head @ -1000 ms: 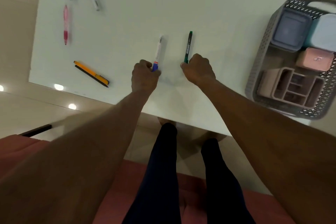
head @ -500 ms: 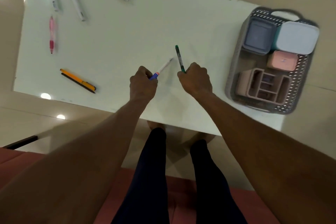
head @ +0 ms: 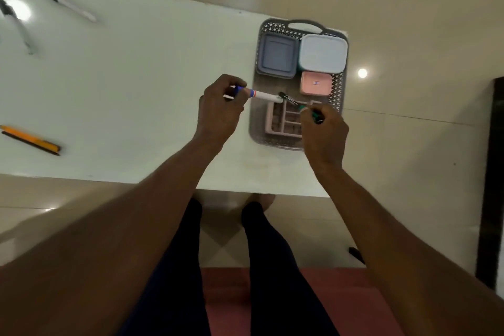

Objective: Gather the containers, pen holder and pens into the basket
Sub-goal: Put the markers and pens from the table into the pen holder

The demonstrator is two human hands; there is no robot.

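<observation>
Now both pens (head: pixel 263 95) over basket (head: pixel 339 84).

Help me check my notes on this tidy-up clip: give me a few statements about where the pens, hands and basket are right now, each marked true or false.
1. The left hand holds a white marker with a blue end. True.
2. The right hand is empty. False: it holds a green pen over the pen holder.
3. The pen holder sits inside the basket. True.
4. The basket holds only one lidded container. False: there are three, a dark blue one, a pale one and a pink one.
5. Every pen is off the table. False: two black-capped markers and an orange pencil lie at its left side.
</observation>
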